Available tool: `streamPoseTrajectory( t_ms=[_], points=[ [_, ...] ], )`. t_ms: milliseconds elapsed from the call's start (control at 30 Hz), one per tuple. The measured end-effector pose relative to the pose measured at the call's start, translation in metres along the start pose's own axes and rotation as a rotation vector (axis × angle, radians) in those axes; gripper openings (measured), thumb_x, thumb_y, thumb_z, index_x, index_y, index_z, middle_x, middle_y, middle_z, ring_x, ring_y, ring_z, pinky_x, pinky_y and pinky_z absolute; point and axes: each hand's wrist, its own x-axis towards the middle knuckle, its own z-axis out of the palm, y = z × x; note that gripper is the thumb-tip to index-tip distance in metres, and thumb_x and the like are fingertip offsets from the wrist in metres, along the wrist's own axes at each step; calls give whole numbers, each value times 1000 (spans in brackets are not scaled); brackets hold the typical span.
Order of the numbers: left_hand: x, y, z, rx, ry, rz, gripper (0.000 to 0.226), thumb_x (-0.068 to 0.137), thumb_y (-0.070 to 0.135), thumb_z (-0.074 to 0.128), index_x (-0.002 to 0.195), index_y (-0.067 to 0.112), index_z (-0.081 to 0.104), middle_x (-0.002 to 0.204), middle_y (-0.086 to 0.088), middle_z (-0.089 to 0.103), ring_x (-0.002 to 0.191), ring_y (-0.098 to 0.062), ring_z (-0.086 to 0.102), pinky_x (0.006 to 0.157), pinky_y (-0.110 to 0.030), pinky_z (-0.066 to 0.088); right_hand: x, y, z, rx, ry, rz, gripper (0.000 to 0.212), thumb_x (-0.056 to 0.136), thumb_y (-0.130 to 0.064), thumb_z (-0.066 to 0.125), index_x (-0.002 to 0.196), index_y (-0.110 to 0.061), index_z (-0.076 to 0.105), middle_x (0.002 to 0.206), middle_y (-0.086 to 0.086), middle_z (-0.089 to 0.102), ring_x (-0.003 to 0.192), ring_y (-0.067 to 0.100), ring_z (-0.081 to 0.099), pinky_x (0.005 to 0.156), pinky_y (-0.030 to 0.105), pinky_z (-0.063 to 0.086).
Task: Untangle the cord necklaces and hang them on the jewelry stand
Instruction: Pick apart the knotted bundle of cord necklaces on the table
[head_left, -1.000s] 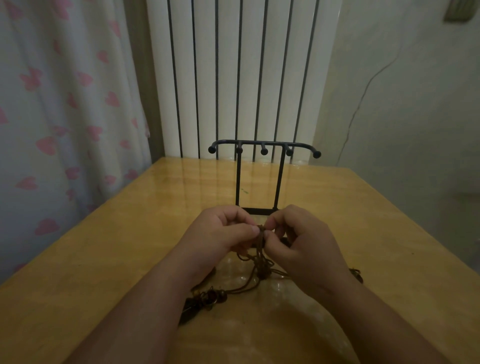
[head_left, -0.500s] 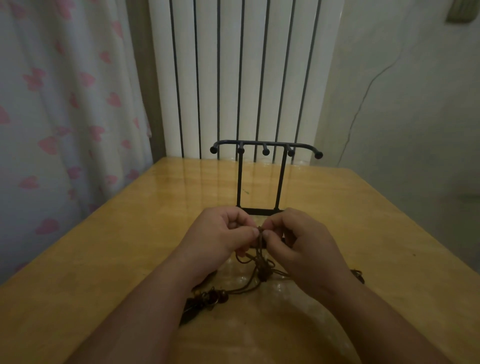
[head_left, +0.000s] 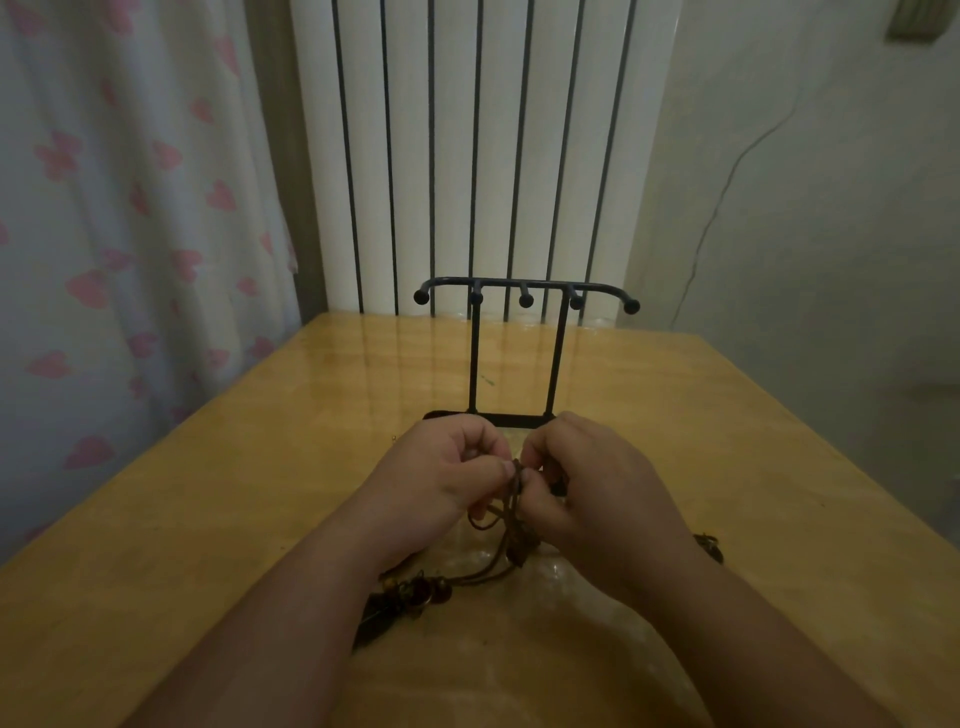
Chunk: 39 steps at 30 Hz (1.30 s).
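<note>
Left hand (head_left: 441, 483): your fingers are curled, and thumb and forefinger pinch the knot from the left.
Cord necklaces (head_left: 511, 525): a brown tangle between your hands, just above the table (head_left: 208, 519). The strands run down and near-left to the pendants (head_left: 415, 595).
Jewelry stand (head_left: 524, 353): upright just behind your hands, its bar crosswise.
Right hand (head_left: 597, 499): curled, pinching the same knot from the right.

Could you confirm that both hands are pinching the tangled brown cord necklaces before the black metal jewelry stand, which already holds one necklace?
Not quite: the head view shows the black metal jewelry stand bare. The left hand and right hand do pinch the tangled brown cord necklaces before it.
</note>
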Motion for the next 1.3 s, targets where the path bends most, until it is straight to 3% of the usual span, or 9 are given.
streamPoseTrajectory(
  t_ms=[667,967,1300],
  points=[
    [-1,0,-2,88,25,10,18,79,17,69,68,31,68,64,7,65,62,-8,59,62,-30,52,-2,-4,-4,33,-78,-10,12,82,-37,50,76,-37,40,76,-17,42,74,-2,41,58,17,28],
    [-2,2,-6,47,5,15,16,83,9,68,73,23,71,63,7,67,59,-1,60,60,-21,47,-2,-5,-4,71,-79,0,13,82,-37,50,75,-39,39,76,-17,43,75,-2,41,57,17,29],
    [-3,2,-7,58,-16,29,16,85,9,69,75,21,71,62,7,67,58,-4,60,59,-21,49,-2,-7,-7,99,-101,9,20,85,-33,54,73,-38,39,77,-16,44,73,0,41,58,18,30]
  ],
)
